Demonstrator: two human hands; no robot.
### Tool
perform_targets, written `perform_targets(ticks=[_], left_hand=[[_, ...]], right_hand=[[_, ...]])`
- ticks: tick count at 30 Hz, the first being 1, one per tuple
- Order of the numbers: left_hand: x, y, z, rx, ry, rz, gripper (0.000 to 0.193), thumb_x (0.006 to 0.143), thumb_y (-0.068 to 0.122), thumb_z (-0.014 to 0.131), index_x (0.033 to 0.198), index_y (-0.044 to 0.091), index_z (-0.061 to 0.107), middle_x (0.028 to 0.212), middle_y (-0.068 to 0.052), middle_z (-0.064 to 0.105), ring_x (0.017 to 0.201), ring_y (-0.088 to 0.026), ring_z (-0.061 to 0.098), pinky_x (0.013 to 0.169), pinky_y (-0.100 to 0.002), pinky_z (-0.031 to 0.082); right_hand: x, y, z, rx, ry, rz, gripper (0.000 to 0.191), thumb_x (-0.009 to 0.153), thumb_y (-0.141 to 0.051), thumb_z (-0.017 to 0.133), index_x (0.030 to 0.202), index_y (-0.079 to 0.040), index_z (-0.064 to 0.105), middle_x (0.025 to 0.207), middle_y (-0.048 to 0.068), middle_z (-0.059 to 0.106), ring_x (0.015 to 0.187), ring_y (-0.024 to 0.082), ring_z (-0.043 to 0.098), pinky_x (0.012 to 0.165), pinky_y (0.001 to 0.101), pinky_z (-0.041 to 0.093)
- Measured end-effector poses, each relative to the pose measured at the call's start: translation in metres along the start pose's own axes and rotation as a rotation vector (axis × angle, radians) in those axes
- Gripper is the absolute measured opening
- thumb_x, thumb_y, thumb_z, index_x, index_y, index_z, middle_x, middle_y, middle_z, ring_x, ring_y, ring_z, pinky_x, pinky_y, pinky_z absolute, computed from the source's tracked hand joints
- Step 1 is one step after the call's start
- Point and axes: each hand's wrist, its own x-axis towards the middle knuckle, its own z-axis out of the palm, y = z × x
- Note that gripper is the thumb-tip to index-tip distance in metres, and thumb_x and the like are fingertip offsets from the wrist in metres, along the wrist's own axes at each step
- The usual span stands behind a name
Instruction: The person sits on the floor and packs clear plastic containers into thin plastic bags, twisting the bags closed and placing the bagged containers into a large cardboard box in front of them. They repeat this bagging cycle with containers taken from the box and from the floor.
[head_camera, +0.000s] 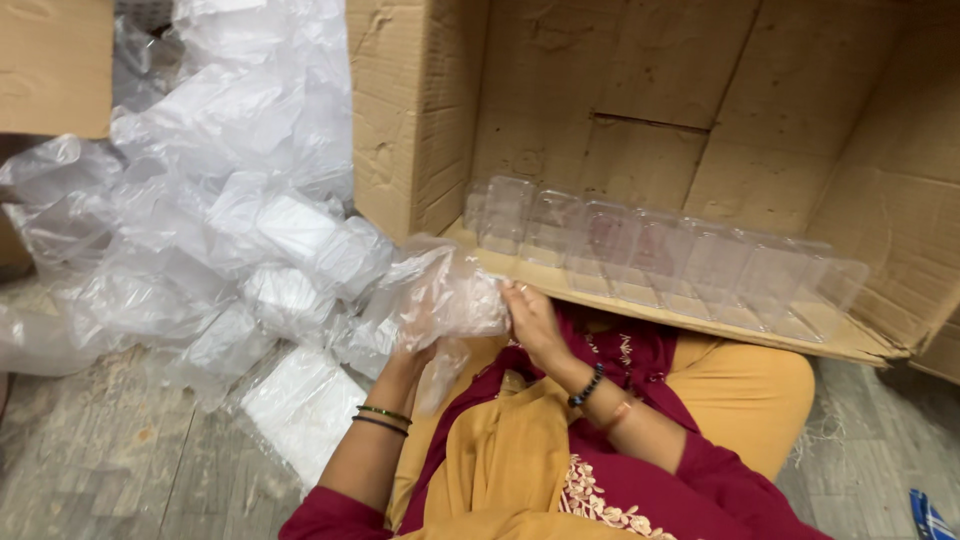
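Both my hands hold a crumpled clear plastic bag (445, 290) in front of my lap. My left hand (408, 362) grips it from below, mostly hidden behind the plastic. My right hand (535, 322) pinches the bag's right edge with closed fingers. Just beyond, a row of several clear plastic containers (650, 255) stands along the lower flap of a large cardboard box (640, 120) lying on its side.
A big heap of clear plastic bags and wrapped packs (220, 230) fills the floor at my left. Another cardboard box (55, 60) sits at the top left. Grey floor (110, 460) shows below the heap. My crossed legs in yellow cloth (750, 395) rest under the box flap.
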Motion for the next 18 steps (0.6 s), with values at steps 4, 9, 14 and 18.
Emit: perform_targets(ticks=[4,9,14,18], left_hand=[[-0.004,-0.028,-0.028,-0.027,0.194,-0.256,0.042,0.087,0.032,0.063,0.126,0.018,0.061,0.118,-0.004,0.070,0.100,-0.022,0.070,0.070,-0.041,0.059],[-0.019,-0.016,-0.048,0.263,-0.150,-0.508,0.051,0.100,0.047,0.065,0.131,0.007,0.067,0.113,-0.013,0.064,0.083,-0.023,0.056,0.061,-0.033,0.047],[-0.062,0.013,-0.071,-0.050,-0.195,-0.780,0.058,0.094,0.038,0.064,0.144,0.010,0.055,0.137,-0.007,0.064,0.099,-0.015,0.070,0.073,-0.029,0.057],[-0.044,0.091,-0.129,0.073,-0.434,-0.005,0.117,0.053,-0.023,0.054,0.160,0.019,0.035,0.156,-0.002,0.048,0.093,-0.009,0.057,0.058,-0.024,0.039]], right_hand=[[0.018,0.050,0.008,-0.302,-0.081,-0.102,0.029,0.108,-0.023,0.055,0.109,0.003,0.068,0.083,0.003,0.068,0.077,0.011,0.057,0.071,0.0293,0.052],[0.021,0.043,0.002,-0.576,-0.293,-0.479,0.020,0.101,-0.015,0.059,0.109,0.001,0.067,0.086,0.014,0.070,0.076,0.025,0.067,0.072,0.0360,0.054],[0.012,-0.020,0.037,-0.711,-0.372,-0.549,0.007,0.102,-0.012,0.065,0.103,-0.005,0.067,0.086,0.016,0.069,0.079,0.029,0.071,0.072,0.0372,0.055],[0.018,-0.049,0.062,-0.643,-0.372,-0.819,0.044,0.081,0.004,0.061,0.125,0.003,0.061,0.103,0.019,0.067,0.090,0.034,0.066,0.079,0.0391,0.054]])
